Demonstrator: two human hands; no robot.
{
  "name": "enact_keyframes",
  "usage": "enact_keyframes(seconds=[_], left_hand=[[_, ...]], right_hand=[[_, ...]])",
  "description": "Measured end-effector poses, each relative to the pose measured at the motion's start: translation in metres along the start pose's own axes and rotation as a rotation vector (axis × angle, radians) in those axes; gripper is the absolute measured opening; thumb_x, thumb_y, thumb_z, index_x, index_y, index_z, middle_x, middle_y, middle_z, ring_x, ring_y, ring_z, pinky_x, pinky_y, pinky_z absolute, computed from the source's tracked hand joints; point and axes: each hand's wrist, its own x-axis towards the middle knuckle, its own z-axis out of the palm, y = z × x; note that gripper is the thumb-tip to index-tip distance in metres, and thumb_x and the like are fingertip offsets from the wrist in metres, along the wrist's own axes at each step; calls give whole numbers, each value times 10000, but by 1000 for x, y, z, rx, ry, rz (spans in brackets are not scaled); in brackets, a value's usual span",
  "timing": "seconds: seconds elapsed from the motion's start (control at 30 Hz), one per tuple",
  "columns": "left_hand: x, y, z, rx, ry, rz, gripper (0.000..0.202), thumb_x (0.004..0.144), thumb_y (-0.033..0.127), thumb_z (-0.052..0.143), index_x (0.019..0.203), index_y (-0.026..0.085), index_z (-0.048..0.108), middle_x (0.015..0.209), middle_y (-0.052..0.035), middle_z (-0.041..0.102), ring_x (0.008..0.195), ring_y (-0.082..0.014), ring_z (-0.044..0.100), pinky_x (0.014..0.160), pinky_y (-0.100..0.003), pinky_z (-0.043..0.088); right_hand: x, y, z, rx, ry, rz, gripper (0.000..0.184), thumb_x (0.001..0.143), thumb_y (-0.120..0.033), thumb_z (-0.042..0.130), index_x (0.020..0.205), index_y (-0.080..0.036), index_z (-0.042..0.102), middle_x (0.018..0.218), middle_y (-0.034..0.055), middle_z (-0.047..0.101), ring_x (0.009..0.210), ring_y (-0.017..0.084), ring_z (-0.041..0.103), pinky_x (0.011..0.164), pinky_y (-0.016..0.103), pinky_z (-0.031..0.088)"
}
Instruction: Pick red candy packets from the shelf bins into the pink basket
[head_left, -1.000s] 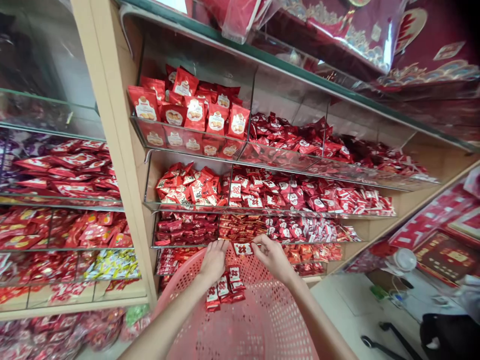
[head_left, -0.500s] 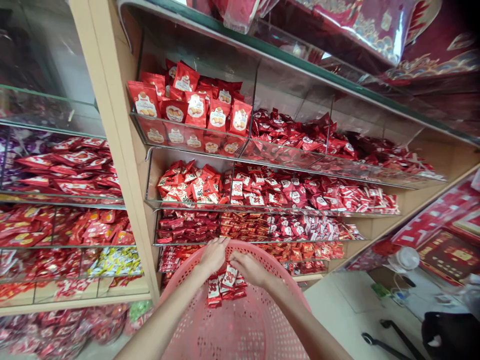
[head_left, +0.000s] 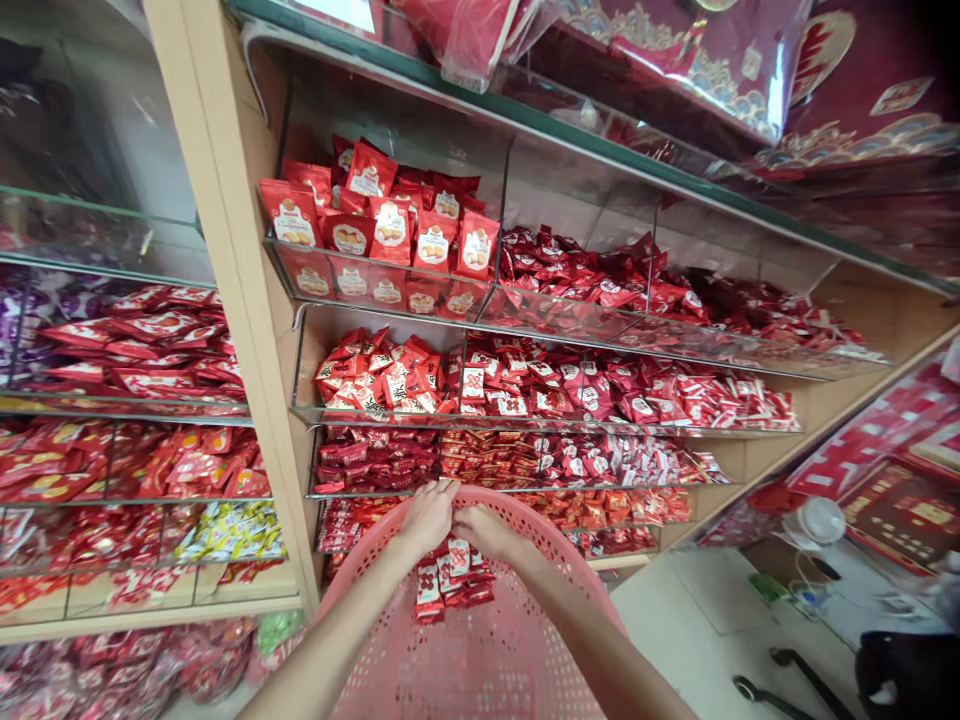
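A round pink plastic basket (head_left: 480, 665) with a perforated wall stands in front of the shelves. My left hand (head_left: 427, 518) is closed at its far rim, with the fingers bent over the edge. My right hand (head_left: 486, 530) is curled just inside that rim, its fingertips beside my left hand; what its fingers hold, if anything, is hidden. Below both hands, several small red-and-white wrapped packets (head_left: 452, 578) lie in a pile against the far inner side of the basket.
Ahead, glass-fronted shelves carry red snack packets (head_left: 390, 222), red-and-white packets (head_left: 382, 378) and many smaller sweets. A wooden upright (head_left: 217, 250) divides them from a left-hand unit with yellow sweets (head_left: 232, 530). Black chair legs (head_left: 799, 680) stand on the floor at right.
My right hand has shifted slightly left, closer to my left hand. The packets in the basket lie as before. The view has tilted slightly.
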Motion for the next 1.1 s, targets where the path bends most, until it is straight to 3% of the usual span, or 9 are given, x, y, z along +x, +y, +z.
enact_keyframes(seconds=[0.27, 0.53, 0.67, 0.77, 0.9, 1.1], left_hand=[[-3, 3, -3, 0, 13, -2, 432, 850, 102, 317, 1241, 155, 492, 1210, -94, 564, 1084, -202, 505, 928, -339, 372], [-1, 2, -1, -3, -2, -26, 443, 867, 127, 293, 1266, 159, 482, 1243, -90, 552, 1124, -199, 485, 964, -348, 355], [-1, 2, -1, -13, -6, -25, 454, 858, 121, 300, 1275, 165, 475, 1264, -83, 539, 1128, -196, 480, 971, -351, 349], [-2, 1, 0, -27, -7, -20, 462, 853, 103, 297, 1276, 161, 473, 1270, -85, 533, 1122, -194, 484, 970, -346, 345], [-4, 0, 1, -42, 10, -9, 490, 812, 60, 339, 1271, 165, 475, 1281, -85, 523, 1134, -193, 472, 970, -333, 339], [-5, 3, 0, 3, 28, -28, 523, 751, 1, 356, 1221, 158, 521, 1197, -91, 573, 1060, -211, 517, 915, -327, 376]], right_hand=[[-1, -4, 11, -109, 59, 89, 204, 839, -181, 462, 860, -187, 665, 925, 68, 664, 851, 182, 612, 740, 257, 430], [-15, -26, 13, -227, 114, 106, 238, 873, -218, 414, 972, -211, 631, 1012, 64, 617, 798, 169, 603, 692, 260, 441], [-21, -29, 18, -280, 179, 15, 216, 882, -258, 429, 901, -214, 639, 941, 54, 612, 885, 175, 565, 789, 268, 424], [-24, -25, 14, -260, 254, 6, 227, 880, -234, 419, 794, -202, 627, 851, 48, 617, 832, 169, 559, 756, 266, 414], [-25, -28, -15, -228, 549, 87, 312, 889, -266, 395, 629, -195, 552, 662, 43, 570, 645, 155, 518, 627, 263, 378], [-13, -56, -100, -178, 989, 65, 336, 915, -311, 365, 609, -216, 469, 627, 22, 500, 626, 149, 446, 639, 273, 347]])
